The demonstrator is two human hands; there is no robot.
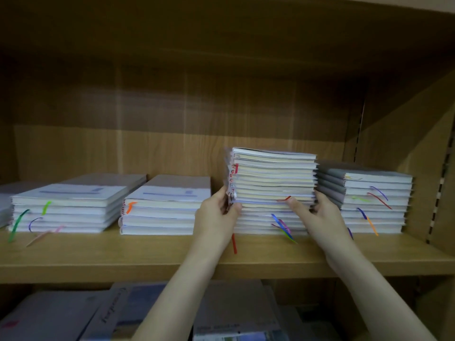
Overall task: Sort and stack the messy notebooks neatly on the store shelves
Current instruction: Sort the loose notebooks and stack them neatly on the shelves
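A tall stack of notebooks (pixel 273 178) stands on the wooden shelf (pixel 152 252), right of centre, with coloured ribbon bookmarks hanging from its lower part. My left hand (pixel 216 212) grips the stack's left edge about halfway up, thumb at the front. My right hand (pixel 312 212) grips the right edge at the same height, thumb pressed on the page edges. The upper notebooks sit slightly askew over the lower ones. The stack's lower corners are hidden behind my hands.
Two low notebook stacks (pixel 69 207) (pixel 162 210) lie to the left, and a grey-spined stack (pixel 369 203) stands close on the right. The shelf's side wall (pixel 418 168) is at far right. More notebooks (pixel 234 311) lie jumbled on the shelf below.
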